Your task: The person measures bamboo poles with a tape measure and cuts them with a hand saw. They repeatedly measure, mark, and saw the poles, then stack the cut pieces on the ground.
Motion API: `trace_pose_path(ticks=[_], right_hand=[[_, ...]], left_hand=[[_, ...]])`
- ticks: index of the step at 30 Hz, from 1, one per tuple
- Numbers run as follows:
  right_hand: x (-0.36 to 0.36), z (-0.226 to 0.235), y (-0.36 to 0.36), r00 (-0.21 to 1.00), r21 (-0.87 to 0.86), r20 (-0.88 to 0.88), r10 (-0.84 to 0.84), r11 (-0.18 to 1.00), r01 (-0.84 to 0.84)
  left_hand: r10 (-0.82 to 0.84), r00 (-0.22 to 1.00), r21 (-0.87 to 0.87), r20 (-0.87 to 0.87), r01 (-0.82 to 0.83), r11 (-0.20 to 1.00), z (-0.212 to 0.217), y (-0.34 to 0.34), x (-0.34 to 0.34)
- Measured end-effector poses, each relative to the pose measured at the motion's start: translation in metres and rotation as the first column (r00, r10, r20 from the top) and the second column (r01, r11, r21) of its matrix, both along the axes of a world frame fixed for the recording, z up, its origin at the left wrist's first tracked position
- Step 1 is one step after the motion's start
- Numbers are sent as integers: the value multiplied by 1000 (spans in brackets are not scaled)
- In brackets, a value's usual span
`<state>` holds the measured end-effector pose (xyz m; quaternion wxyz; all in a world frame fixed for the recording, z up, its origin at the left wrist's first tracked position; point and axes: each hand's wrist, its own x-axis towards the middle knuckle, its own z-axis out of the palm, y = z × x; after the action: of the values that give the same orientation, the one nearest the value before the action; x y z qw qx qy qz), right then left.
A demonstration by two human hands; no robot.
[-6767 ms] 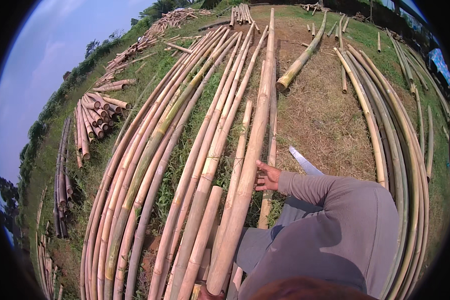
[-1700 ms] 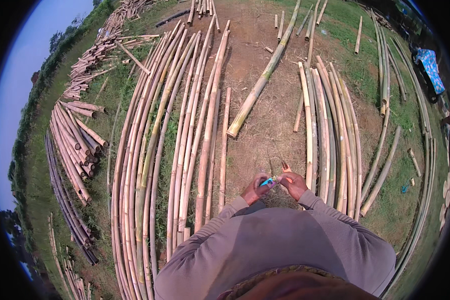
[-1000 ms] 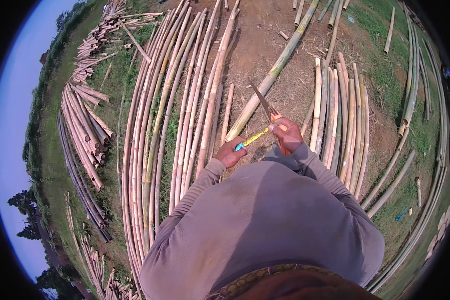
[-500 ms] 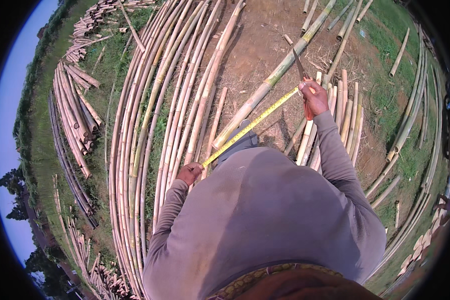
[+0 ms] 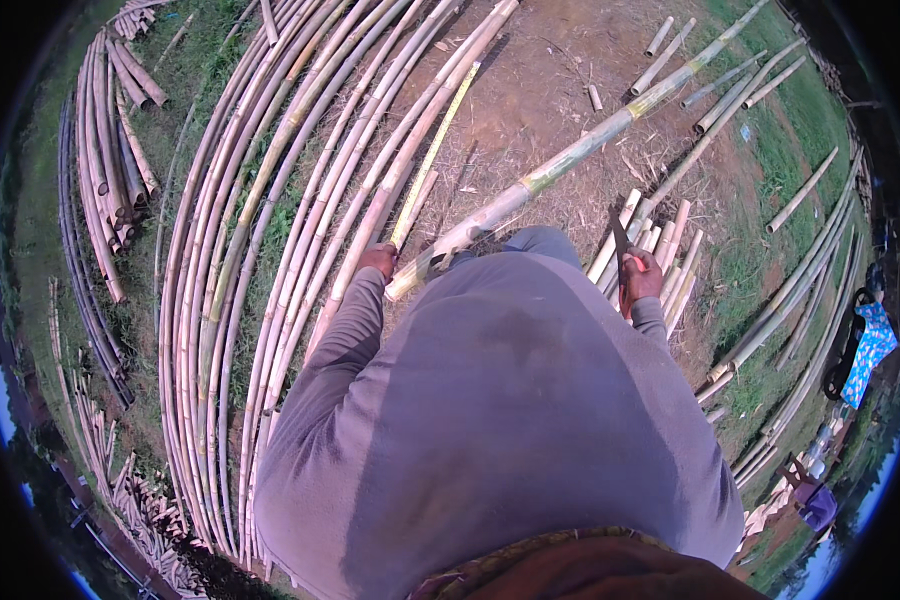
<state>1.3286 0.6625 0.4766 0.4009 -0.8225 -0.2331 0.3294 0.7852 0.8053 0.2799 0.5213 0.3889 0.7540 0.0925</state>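
Observation:
My left hand (image 5: 378, 260) is closed round the near end of a yellow tape measure (image 5: 435, 150); what lies inside the fist is hidden. The strip runs out straight ahead, beside the outermost pole of the left-hand bamboo row. My right hand (image 5: 642, 280) grips an orange-handled tool with a dark tapering blade (image 5: 620, 238), pointing away from me; whether it is a saw or a knife I cannot tell. Between my hands a long greenish bamboo pole (image 5: 580, 150) slants away to the far right, its near end close to my left hand.
Long bamboo poles (image 5: 235, 200) lie in a row at my left. Shorter cut pieces (image 5: 675, 240) are bunched beyond my right hand. More poles (image 5: 790, 310) stretch along the right side. Farther right are a blue patterned cloth (image 5: 870, 350) and a person in purple (image 5: 818, 505).
My right hand has let go of the tape and moved nearer, keeping the bladed tool. The tape has swung left, from slanting between my hands to pointing ahead from the left one.

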Motion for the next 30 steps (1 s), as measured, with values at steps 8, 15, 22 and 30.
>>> trace_pose_path(ticks=[8, 15, 22, 30], right_hand=[[154, -163, -57, 934, -440, -4, 358, 838, -323], [223, -148, -12, 967, -542, -222, 127, 808, -231], [214, -62, 82, 999, -530, 8, 31, 848, -22], [266, -154, 67, 997, -695, 82, -14, 716, 67]], left_hand=[[178, 984, -214, 3, -174, 961, -7, 103, 87], [-655, 530, -75, -539, 744, 664, 11, 179, 173], [-607, 706, -202, -364, 577, 792, -5, 305, 254], [-623, 733, -346, -272, 529, 775, -41, 435, 311]])
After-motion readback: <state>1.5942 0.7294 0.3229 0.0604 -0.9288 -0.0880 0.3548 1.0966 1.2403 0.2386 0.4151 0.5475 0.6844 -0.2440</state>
